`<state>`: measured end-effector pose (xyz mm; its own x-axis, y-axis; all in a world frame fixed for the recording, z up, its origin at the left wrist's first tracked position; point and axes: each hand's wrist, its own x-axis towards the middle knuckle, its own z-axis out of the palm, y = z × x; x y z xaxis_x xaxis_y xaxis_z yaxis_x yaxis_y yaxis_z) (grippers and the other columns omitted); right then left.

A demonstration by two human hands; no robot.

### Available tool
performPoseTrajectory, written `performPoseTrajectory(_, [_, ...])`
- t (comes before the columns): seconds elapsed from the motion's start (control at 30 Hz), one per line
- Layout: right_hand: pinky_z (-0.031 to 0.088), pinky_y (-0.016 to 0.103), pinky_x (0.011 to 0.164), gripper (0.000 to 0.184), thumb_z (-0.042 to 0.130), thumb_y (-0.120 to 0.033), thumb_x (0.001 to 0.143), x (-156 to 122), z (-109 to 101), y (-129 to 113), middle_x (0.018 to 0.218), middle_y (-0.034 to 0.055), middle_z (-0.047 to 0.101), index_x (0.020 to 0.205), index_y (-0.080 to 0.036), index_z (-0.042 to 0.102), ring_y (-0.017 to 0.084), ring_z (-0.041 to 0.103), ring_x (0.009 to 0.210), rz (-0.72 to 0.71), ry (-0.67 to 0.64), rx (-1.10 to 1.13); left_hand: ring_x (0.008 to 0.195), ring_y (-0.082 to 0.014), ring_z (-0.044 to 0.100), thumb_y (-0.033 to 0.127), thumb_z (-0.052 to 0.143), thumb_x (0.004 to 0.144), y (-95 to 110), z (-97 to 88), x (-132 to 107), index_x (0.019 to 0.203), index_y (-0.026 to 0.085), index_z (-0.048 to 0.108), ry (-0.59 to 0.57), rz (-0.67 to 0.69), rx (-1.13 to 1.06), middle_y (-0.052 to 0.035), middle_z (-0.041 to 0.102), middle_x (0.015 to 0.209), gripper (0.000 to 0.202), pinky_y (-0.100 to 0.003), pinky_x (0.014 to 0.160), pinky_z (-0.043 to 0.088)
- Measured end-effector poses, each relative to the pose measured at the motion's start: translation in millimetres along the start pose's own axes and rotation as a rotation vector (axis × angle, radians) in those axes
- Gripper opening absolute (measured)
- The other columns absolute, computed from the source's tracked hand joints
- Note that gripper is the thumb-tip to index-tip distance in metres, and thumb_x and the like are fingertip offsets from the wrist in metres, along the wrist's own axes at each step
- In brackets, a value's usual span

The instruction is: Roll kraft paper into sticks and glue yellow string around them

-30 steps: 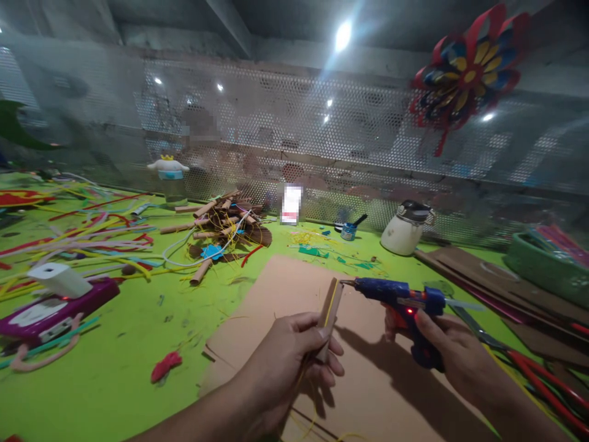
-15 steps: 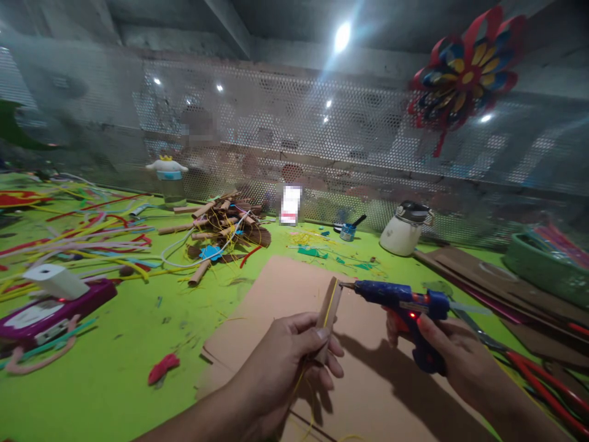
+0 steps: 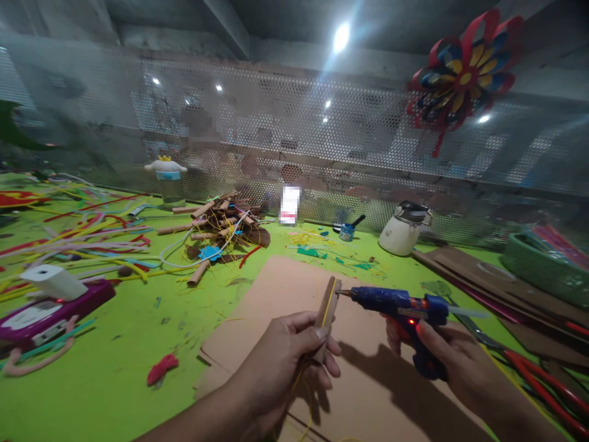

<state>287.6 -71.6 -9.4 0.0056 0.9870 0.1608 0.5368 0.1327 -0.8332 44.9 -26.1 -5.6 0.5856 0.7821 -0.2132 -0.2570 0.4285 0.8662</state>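
Observation:
Between the thumb and fingers of my left hand (image 3: 299, 344) is a narrow folded strip of brown cardboard (image 3: 327, 307), tilted upward. A yellow string (image 3: 331, 296) runs along the strip and trails down below the hand. My right hand (image 3: 451, 350) is wrapped round the grip of a blue hot glue gun (image 3: 396, 301) with a red light on. The gun's nozzle points left, at the right edge of the strip near its upper end. Under both hands lies a large brown cardboard sheet (image 3: 276, 294).
Scissors with red handles (image 3: 538, 374) lie at right, by stacked cardboard (image 3: 478, 276) and a green basket (image 3: 543, 264). A heap of cardboard rolls (image 3: 221, 227) stands beyond the sheet. At left are a purple power strip (image 3: 92, 307) and a red scrap (image 3: 162, 369).
The glue gun's nozzle has shifted slightly left and down along the edge of the cardboard strip. My left hand holds the strip almost in the same place.

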Motion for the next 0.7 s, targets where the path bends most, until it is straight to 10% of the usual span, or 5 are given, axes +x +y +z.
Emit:
performPoseTrajectory(0.27, [0.048,0.033,0.069,0.051,0.043,-0.057,0.080,5.0,1.2,-1.6,0.078,0.0103,0.064,0.063,-0.015,0.066,0.025,0.059,0.077,0.000,0.084,0.077,0.048,-0.0086,0.052,0.028,0.062,0.074,0.9,1.8,-1.1,0.070,0.009,0.059,0.022,-0.034,0.009,-0.0064,0.058,0.062,0.019,-0.017,0.043,0.040])
performPoseTrajectory(0.7, [0.040,0.026,0.052,0.049,0.040,-0.056,0.082,-0.5,-1.0,-0.4,0.065,0.0071,0.057,0.066,-0.016,0.064,0.018,0.049,0.061,-0.006,0.021,0.007,0.046,-0.0080,0.052,0.024,0.059,0.076,0.5,0.1,0.7,0.071,0.010,0.058,0.039,-0.023,0.007,-0.0061,0.058,0.061,0.015,-0.017,0.043,0.040])
